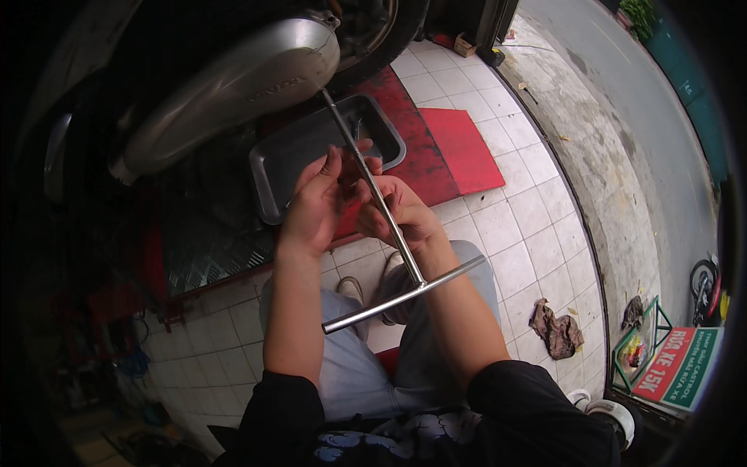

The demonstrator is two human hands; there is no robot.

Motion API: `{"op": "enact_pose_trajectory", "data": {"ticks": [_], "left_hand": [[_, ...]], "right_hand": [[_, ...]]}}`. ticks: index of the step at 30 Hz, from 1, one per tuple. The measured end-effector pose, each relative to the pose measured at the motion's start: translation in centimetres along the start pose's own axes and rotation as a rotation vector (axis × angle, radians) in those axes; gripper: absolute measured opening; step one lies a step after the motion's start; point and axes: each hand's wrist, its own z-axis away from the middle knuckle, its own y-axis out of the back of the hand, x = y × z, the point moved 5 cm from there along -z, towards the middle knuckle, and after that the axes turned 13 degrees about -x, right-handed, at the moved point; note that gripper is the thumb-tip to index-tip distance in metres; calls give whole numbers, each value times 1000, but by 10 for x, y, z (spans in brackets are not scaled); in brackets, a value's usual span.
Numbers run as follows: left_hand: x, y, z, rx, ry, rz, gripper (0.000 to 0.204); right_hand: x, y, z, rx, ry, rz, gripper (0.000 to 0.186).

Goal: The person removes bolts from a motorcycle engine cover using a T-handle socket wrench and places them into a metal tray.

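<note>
A long steel T-handle wrench [405,253] slants across the middle of the view, its crossbar nearest me. The far end of its shaft meets the lower edge of a silver engine side cover [257,74]; the very tip is hidden there. My right hand [405,214] has its fingers curled behind and around the middle of the shaft. Just farther along, my left hand [315,198] is loosely open, thumb raised apart and fingertips reaching behind the shaft. Beyond both hands, a grey metal tray [263,183] rests under the engine.
The motorbike's wheel [397,39] rises at the top. Beneath it lies a red platform [424,167] with a ridged metal plate [214,261]. A crumpled brown rag [556,328] lies on white floor tiles [533,206]. A signboard [681,366] stands at the right by the road.
</note>
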Motion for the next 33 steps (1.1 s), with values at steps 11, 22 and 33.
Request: {"op": "enact_pose_trajectory", "data": {"ticks": [11, 22, 33], "left_hand": [[3, 12, 4, 25, 111, -237, 58], [-4, -4, -3, -86, 30, 160, 58], [-1, 22, 3, 84, 87, -100, 50]], "right_hand": [[16, -9, -11, 51, -118, 105, 46], [-2, -21, -8, -43, -114, 40, 65], [16, -8, -9, 57, -203, 198, 52]]}}
